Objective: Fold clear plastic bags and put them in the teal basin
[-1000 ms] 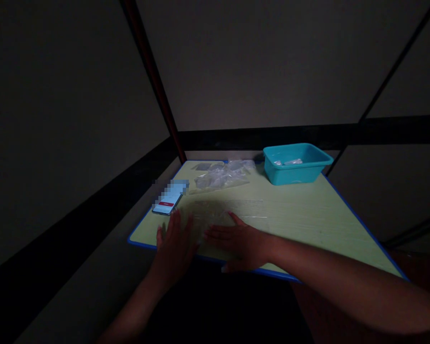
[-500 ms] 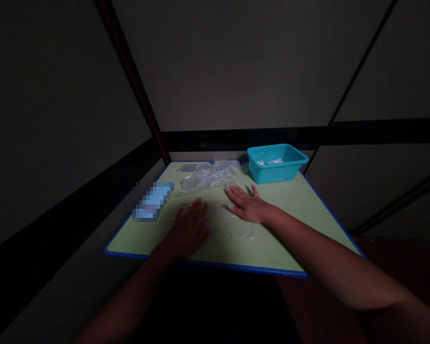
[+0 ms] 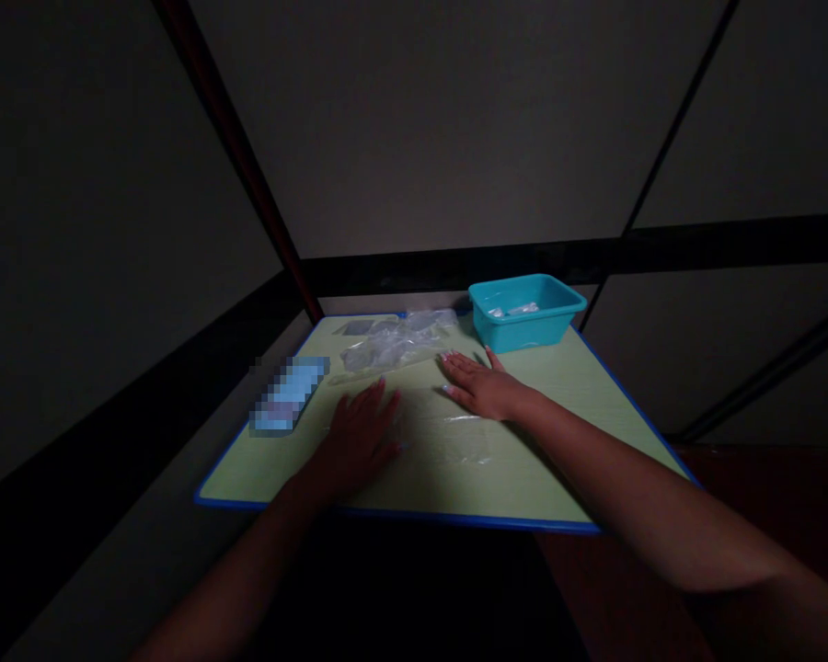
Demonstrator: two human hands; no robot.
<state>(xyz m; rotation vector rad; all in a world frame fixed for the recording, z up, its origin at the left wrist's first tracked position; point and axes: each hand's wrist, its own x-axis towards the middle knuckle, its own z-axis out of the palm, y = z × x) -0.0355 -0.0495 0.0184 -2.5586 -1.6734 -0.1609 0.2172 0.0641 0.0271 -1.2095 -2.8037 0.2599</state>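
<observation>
A clear plastic bag (image 3: 467,439) lies flat on the pale green table, close to its front edge. My left hand (image 3: 359,437) rests palm down over the left part of the bag, fingers spread. Palm down at the bag's upper right is my right hand (image 3: 481,386), its fingers stretched out and thumb apart. Neither hand grips anything. Beyond them, a heap of crumpled clear plastic bags (image 3: 393,343) lies near the back of the table.
A turquoise basket (image 3: 528,326) with clear plastic packets inside stands at the back right. A blurred-out phone-like object (image 3: 290,395) lies at the left edge. The table (image 3: 572,469) has a blue rim, with walls behind and to the left.
The view has shifted slightly. My right hand has moved a little away from the bag's middle, and more of the bag's right part shows. My left hand stays nearly in place.
</observation>
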